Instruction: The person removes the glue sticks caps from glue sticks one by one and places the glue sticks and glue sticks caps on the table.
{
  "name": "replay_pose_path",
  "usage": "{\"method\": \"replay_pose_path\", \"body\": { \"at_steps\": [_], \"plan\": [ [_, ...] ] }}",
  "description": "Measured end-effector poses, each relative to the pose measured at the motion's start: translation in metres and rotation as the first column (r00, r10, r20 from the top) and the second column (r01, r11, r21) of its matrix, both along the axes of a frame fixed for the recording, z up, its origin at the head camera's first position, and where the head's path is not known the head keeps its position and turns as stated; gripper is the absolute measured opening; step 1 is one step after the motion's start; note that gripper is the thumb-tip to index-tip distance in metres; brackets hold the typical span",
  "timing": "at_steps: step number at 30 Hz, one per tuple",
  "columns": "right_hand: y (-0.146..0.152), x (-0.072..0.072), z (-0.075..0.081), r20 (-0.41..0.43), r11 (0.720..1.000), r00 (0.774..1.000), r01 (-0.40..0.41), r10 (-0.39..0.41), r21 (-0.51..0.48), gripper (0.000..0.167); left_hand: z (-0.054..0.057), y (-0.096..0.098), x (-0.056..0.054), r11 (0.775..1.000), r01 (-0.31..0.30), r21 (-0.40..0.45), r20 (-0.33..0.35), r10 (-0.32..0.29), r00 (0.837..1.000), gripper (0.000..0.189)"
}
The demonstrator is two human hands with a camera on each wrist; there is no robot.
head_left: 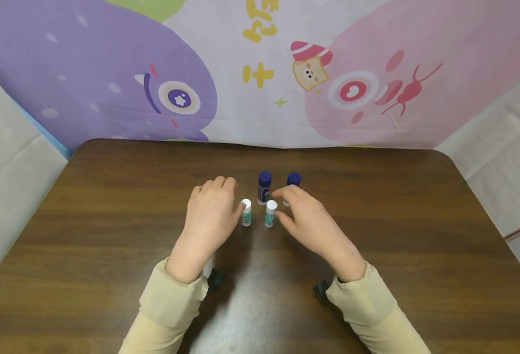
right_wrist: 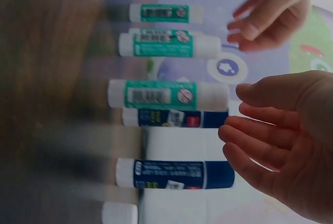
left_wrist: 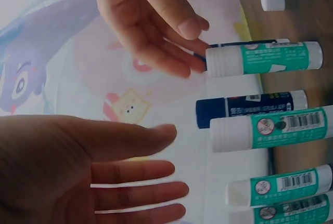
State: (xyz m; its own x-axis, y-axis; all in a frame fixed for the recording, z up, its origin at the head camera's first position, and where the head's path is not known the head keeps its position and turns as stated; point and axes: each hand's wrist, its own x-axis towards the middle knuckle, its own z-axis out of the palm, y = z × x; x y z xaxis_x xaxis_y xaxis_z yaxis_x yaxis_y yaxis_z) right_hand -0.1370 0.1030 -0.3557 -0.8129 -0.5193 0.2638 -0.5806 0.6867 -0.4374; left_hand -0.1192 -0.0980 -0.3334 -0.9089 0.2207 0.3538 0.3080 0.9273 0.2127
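Glue sticks stand upright in a loose cluster. In the head view, a white-capped green glue stick [head_left: 246,217] is by my left thumb, and another green glue stick [head_left: 270,218] is by my right thumb. Behind them stand a blue glue stick [head_left: 264,189] and a second blue glue stick [head_left: 293,178], partly covered by my right hand [head_left: 310,219]. My left hand [head_left: 211,211] hovers at the cluster's left, fingers extended and holding nothing in the left wrist view. Loosely spread, the right fingers [right_wrist: 250,151] point toward the caps, also without a hold.
More green glue sticks [left_wrist: 281,186] show in the left wrist view, hidden behind my left hand in the head view. Small white caps [left_wrist: 273,1] lie toward the right side. The brown table [head_left: 109,236] meets a cartoon-print cloth [head_left: 242,118] at its back edge.
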Motion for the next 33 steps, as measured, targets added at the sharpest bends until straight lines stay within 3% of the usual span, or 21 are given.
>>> {"method": "replay_pose_path", "body": {
  "at_steps": [5, 9, 18, 27, 33],
  "plan": [
    [-0.006, 0.001, -0.005, -0.001, 0.999, 0.999, -0.041, 0.041, 0.036, 0.04, -0.006, 0.004, -0.001, 0.992, 0.101, -0.072, -0.014, -0.102, 0.995, 0.032],
    [-0.008, 0.001, -0.008, -0.03, 0.996, 0.998, -0.057, 0.059, 0.071, 0.038, -0.01, 0.007, -0.002, 0.985, 0.139, -0.106, 0.007, -0.139, 0.99, 0.036],
    [-0.009, 0.001, -0.012, -0.066, 0.997, 0.997, -0.034, 0.039, 0.069, 0.017, -0.014, 0.011, -0.003, 0.971, 0.174, -0.162, 0.044, -0.169, 0.985, 0.035],
    [-0.008, 0.0, -0.011, 0.032, 0.992, 0.999, -0.028, 0.024, 0.123, 0.018, -0.015, 0.012, -0.003, 0.973, 0.152, -0.171, 0.066, -0.143, 0.988, 0.038],
    [-0.004, 0.002, -0.005, 0.045, 0.999, 0.999, -0.011, 0.009, 0.041, 0.021, -0.016, 0.013, -0.003, 0.971, 0.189, -0.146, 0.014, -0.189, 0.982, 0.037]
  ]
}}
